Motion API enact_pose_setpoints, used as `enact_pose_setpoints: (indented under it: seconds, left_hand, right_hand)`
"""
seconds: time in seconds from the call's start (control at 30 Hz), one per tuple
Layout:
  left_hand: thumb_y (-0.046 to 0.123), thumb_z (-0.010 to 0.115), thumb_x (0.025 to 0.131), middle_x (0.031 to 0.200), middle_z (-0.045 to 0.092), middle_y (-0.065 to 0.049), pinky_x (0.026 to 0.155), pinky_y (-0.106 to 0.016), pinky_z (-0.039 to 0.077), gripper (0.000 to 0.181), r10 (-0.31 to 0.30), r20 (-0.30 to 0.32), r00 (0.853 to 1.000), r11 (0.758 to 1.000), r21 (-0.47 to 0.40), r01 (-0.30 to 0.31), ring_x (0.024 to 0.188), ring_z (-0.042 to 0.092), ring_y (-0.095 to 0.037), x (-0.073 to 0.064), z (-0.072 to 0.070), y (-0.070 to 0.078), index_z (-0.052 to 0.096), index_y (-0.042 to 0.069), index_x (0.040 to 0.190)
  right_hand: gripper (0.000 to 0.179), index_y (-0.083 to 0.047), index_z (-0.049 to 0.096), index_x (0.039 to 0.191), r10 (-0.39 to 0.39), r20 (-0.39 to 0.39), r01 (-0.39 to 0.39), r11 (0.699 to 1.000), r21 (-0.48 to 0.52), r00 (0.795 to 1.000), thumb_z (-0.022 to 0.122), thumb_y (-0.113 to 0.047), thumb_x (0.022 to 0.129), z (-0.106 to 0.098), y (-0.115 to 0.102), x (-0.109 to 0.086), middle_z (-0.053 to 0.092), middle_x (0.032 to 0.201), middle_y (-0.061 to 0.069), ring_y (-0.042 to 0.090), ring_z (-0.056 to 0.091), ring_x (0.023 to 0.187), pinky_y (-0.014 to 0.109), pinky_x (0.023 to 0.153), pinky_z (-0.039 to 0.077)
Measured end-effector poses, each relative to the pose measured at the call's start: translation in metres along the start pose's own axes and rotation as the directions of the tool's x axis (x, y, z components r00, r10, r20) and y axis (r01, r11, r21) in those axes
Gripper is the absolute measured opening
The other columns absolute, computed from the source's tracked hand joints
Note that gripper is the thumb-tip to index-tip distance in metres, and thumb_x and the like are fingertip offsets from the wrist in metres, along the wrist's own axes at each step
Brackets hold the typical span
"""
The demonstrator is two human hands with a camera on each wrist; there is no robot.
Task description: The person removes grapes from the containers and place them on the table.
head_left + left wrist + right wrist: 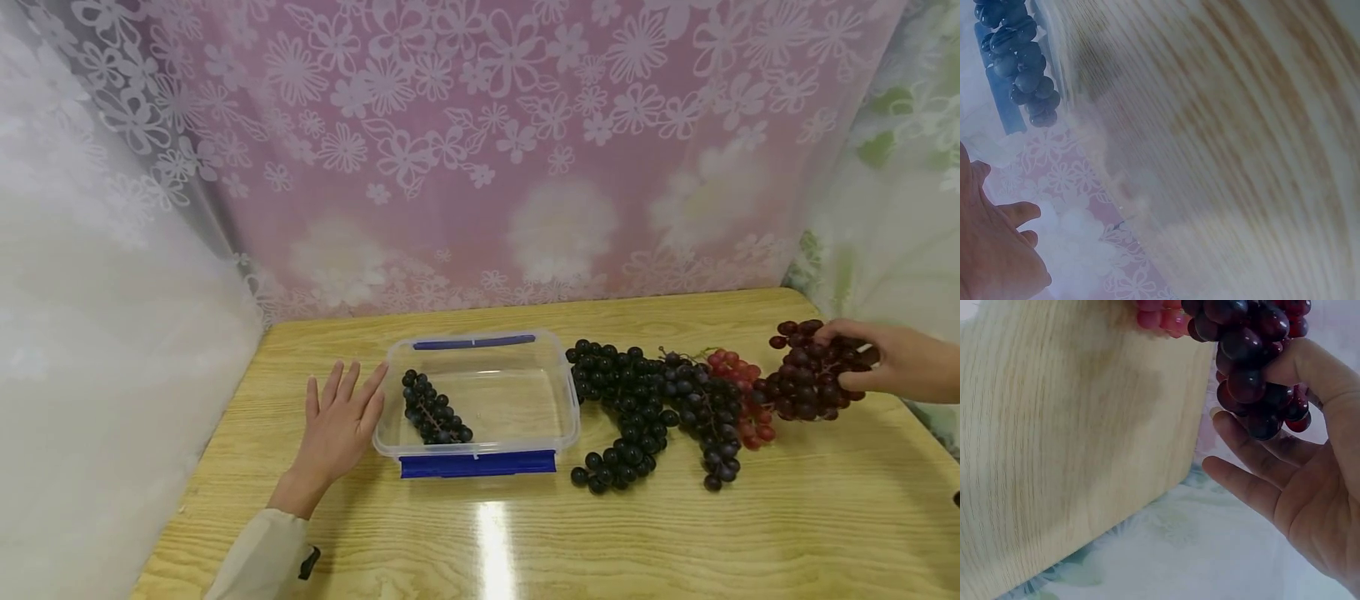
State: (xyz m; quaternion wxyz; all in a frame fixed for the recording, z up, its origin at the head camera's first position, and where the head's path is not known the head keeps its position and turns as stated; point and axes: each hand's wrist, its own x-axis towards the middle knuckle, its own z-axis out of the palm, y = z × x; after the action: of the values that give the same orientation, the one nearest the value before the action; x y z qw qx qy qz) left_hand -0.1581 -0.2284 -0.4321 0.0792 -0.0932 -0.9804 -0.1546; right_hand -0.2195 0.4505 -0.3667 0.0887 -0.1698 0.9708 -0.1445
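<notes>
A bunch of dark red grapes [810, 379] is held at the table's right end by my right hand [892, 358]. In the right wrist view the thumb presses on those grapes [1247, 381] from one side, with fingers behind and below. My left hand [341, 429] has its fingers spread straight, fingertips right at the left rim of a clear plastic container [517, 442]. Inside that container, toward its left side, lies a small bunch of black grapes [433, 412]. The left wrist view shows only part of the left hand [1000, 244].
Right of the container lie black grapes [633, 404], then a dark purple bunch [708, 408] and a bright red bunch [731, 367], partly overlapping. Blue latches [480, 464] line the container's long sides. Flowered curtains [450, 167] stand behind and beside the wooden table [420, 533].
</notes>
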Motion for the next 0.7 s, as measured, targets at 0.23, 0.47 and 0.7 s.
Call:
enact_pose_setpoints:
  seconds: [0.23,0.47,0.7]
  left_hand:
    - [0.043,0.031,0.104,0.156,0.018,-0.016,0.107,-0.059,-0.01,0.05,0.0,-0.004,1.0,1.0,-0.003,0.0,0.143,0.002,-0.036,0.0,0.001,0.0,0.026,0.032,0.153]
    - [0.041,0.033,0.104,0.156,0.018,-0.016,0.108,-0.058,-0.011,0.05,-0.008,0.002,1.0,1.0,-0.006,0.008,0.144,0.001,-0.035,-0.001,-0.001,0.0,0.027,0.031,0.153]
    - [0.042,0.032,0.104,0.156,0.018,-0.016,0.108,-0.058,-0.011,0.05,-0.013,0.002,1.0,1.0,-0.013,0.013,0.144,0.002,-0.035,-0.001,0.0,0.0,0.026,0.032,0.153]
  right_hand:
    - [0.048,0.002,0.039,0.127,0.015,0.141,-0.03,0.994,0.101,0.99,0.062,0.003,0.085,0.014,0.006,0.005,0.042,0.12,0.03,0.011,0.042,0.06,0.031,0.049,0.035]
    - [0.056,-0.002,0.05,0.118,-0.098,0.122,0.093,0.994,0.049,0.988,0.063,0.019,0.068,0.026,0.01,0.017,0.051,0.114,0.015,0.0,0.046,0.089,0.027,0.058,0.036]
    - [0.065,-0.003,0.051,0.123,-0.166,0.108,0.163,0.986,0.037,0.98,0.062,0.023,0.064,0.037,0.009,0.024,0.052,0.119,0.017,0.025,0.053,0.107,0.03,0.065,0.046]
